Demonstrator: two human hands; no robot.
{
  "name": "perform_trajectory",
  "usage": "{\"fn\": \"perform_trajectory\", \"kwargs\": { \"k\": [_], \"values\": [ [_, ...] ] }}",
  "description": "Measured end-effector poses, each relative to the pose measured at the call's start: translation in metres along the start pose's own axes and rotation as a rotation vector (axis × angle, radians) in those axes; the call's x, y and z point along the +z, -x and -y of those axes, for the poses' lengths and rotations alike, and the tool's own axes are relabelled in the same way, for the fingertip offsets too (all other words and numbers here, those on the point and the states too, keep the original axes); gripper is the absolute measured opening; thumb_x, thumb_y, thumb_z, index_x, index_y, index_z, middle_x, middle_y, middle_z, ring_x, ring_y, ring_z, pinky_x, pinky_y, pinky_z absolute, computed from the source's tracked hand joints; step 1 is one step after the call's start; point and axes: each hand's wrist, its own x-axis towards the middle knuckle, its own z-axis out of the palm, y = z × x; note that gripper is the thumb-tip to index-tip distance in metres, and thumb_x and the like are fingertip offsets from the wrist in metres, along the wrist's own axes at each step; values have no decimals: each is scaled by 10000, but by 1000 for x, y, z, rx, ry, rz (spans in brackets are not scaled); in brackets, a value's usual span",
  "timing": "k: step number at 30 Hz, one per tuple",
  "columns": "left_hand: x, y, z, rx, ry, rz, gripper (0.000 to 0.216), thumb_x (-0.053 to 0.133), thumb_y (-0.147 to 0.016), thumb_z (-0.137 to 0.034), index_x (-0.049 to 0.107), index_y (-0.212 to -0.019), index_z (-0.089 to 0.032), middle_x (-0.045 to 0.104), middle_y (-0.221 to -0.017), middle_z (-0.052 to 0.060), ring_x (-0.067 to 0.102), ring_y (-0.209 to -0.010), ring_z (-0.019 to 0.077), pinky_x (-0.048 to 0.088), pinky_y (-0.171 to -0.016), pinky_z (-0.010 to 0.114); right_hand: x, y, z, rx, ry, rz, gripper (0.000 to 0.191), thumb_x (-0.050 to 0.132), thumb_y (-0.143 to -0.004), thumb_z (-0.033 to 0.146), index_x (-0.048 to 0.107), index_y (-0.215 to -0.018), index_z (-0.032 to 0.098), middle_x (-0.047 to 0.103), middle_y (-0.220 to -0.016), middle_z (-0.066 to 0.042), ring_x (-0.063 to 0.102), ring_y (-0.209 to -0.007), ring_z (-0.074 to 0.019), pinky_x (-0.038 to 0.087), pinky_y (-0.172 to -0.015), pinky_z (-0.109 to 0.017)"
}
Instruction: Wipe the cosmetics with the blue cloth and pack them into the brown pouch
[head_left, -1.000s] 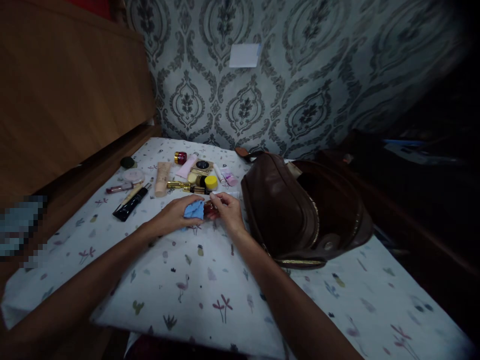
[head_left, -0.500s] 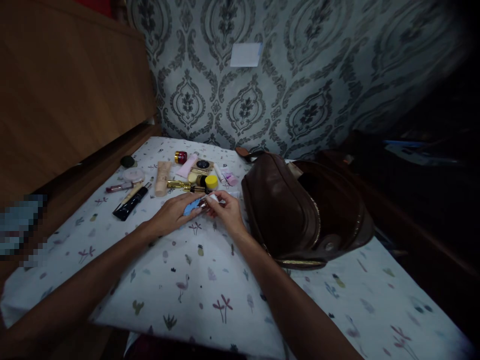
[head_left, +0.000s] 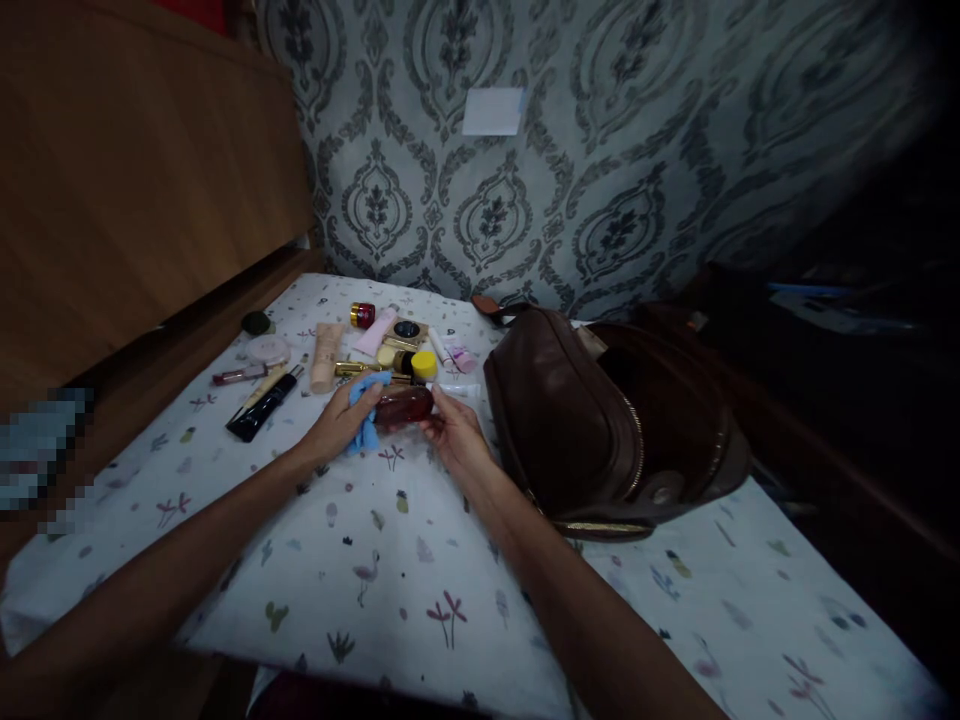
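A dark reddish, see-through bottle (head_left: 405, 406) lies sideways between my two hands, above the front of the cosmetics. My left hand (head_left: 339, 422) is closed on a blue cloth (head_left: 365, 436), which wraps the bottle's left end. Fingers of my right hand (head_left: 457, 430) grip the bottle's right end. Just behind the bottle are a gold tube (head_left: 352, 368), a yellow-lidded jar (head_left: 423, 364) and a clear-white tube (head_left: 459, 390). To the left of my left hand lies a beige tube (head_left: 325, 358).
A large brown leather bag (head_left: 570, 410) stands unzipped on the right. A black tube (head_left: 262, 407), a pink compact (head_left: 268, 349) and a red jar (head_left: 362, 315) lie on the patterned tablecloth (head_left: 390, 560). A wooden cabinet (head_left: 150, 180) borders the left; a patterned wall (head_left: 495, 200) is behind.
The bottle, mostly hidden under my hands before, now shows its long reddish side. My left hand has shifted left with the cloth, and my right hand has moved to the bottle's right end.
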Motion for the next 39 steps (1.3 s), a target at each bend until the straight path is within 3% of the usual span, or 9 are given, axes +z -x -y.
{"fn": "perform_trajectory", "kwargs": {
  "k": [4,11,17,23,26,30,32,35,39],
  "values": [
    [1,-2,7,-147,84,-156,567,493,-851,-710,631,-1023,-188,589,-617,-8,539,-455,136,455,-422,259,6,10,-3,13,85,104,490,806,-639,604,556,-777,206,610,-542,54,525,-370,-87,371,-341,-183],
    [-3,-8,11,-213,70,-265,504,505,-842,-692,595,-879,-198,478,-515,-40,433,-406,112,359,-374,228,12,20,-7,19,235,206,531,661,-716,720,547,-812,210,546,-466,69,486,-327,-84,326,-332,-174],
    [-11,-4,0,89,-285,-316,448,437,-930,-597,599,-833,-191,594,-719,12,565,-689,169,471,-629,267,17,28,-6,42,325,262,534,573,-788,724,586,-845,193,552,-449,59,466,-308,-82,328,-328,-176],
    [-17,2,-9,349,-868,-216,387,421,-976,-452,651,-1109,-171,699,-1083,119,625,-1055,282,459,-915,365,21,31,-10,49,324,211,495,573,-799,689,559,-842,196,546,-454,64,489,-327,-83,321,-324,-165],
    [-8,6,-6,502,-985,-112,375,427,-984,-416,668,-1133,-172,705,-1165,130,612,-1150,282,470,-957,372,21,30,-16,16,367,202,467,591,-786,665,533,-811,203,551,-464,64,500,-332,-90,353,-327,-175],
    [6,11,1,652,-986,-54,358,396,-1003,-352,668,-1148,-171,730,-1129,105,647,-1111,234,519,-903,338,20,27,-19,-51,453,207,438,588,-781,637,513,-765,206,524,-452,69,484,-324,-97,336,-307,-189],
    [5,10,2,617,-986,-86,354,403,-1001,-358,669,-1139,-169,731,-1112,106,655,-1085,235,524,-889,340,19,26,-17,-78,478,205,437,574,-788,634,521,-762,201,514,-453,71,464,-322,-89,320,-307,-188],
    [-6,3,-2,442,-893,-155,359,435,-976,-419,673,-1093,-177,725,-1073,105,661,-1015,248,515,-877,351,18,26,-12,-127,493,202,456,574,-782,650,519,-747,199,498,-452,74,432,-318,-74,283,-309,-184],
    [-15,-6,-3,108,-379,-220,399,484,-914,-543,654,-866,-185,662,-730,19,623,-668,175,501,-626,267,17,27,-5,-148,455,211,464,563,-787,661,508,-746,202,462,-442,87,401,-319,-59,253,-317,-177]
  ]
}}
